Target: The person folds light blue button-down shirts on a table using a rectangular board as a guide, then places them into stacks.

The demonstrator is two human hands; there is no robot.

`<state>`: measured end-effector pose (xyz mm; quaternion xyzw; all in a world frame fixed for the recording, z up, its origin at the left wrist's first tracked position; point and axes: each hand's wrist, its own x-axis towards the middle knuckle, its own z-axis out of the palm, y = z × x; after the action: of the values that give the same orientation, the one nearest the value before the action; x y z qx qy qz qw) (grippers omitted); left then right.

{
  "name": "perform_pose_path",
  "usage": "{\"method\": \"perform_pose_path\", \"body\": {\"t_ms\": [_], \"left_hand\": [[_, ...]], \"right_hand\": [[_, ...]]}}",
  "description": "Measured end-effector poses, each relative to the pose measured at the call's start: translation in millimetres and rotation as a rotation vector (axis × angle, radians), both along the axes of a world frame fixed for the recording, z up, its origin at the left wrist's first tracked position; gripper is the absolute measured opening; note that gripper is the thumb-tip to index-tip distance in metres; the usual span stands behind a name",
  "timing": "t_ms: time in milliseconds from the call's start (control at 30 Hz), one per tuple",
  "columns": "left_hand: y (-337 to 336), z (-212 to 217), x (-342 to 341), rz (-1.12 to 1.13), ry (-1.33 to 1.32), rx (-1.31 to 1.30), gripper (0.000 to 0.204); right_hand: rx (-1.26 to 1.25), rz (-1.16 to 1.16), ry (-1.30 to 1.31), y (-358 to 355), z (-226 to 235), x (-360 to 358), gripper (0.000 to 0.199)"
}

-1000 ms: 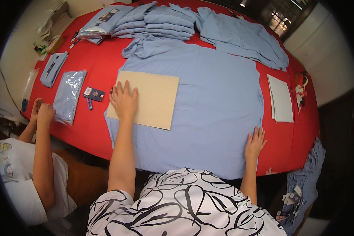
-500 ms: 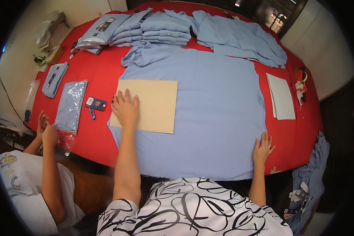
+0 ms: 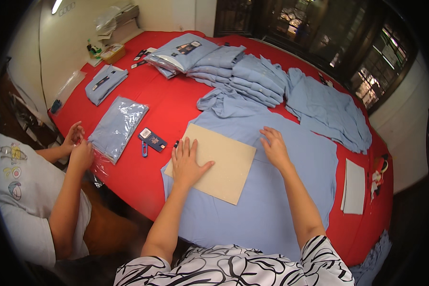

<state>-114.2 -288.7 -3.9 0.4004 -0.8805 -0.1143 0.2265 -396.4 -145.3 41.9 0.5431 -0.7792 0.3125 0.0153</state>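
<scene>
A light blue shirt [image 3: 291,190] lies spread over the red table in front of me. On its left part rests a square-cornered beige cardboard sheet [image 3: 229,167]. My left hand [image 3: 188,164] lies flat on the cardboard near its left edge, fingers spread. Just right of the cardboard, my right hand [image 3: 274,145] is over the shirt, fingers loosely stretched and holding nothing. Whether its fingertips touch the cloth I cannot tell. Left of the cardboard lie a dark hang tag [image 3: 153,139] and a small blue clip [image 3: 144,149].
At left, a co-worker's hands [image 3: 80,145] hold the end of a clear bag with a folded shirt [image 3: 121,124]. Folded blue shirts [image 3: 257,78] are stacked at the back, beside loose shirts [image 3: 324,112]. White folded sheets [image 3: 353,186] and tape [image 3: 384,166] lie at right.
My right hand has left the shirt's lower right edge and come up and inward beside the cardboard. My left hand stays on the cardboard. The view has turned.
</scene>
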Motion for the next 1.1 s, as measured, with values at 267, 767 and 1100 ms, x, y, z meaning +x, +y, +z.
{"method": "perform_pose_path", "body": {"t_ms": [267,767,1100], "left_hand": [[-2,1,-2,-0.020,0.098,-0.032,0.084],[-11,-29,-5,0.115,0.148,-0.124,0.063],[-1,-6,11,-0.121,0.220,-0.050,0.026]], "right_hand": [[0.246,-0.114,0.178,-145,3,-35,0.034],[0.201,0.430,0.154,-110,-47,137,0.054],[0.262,-0.286,0.309,29,-7,-34,0.050]]}}
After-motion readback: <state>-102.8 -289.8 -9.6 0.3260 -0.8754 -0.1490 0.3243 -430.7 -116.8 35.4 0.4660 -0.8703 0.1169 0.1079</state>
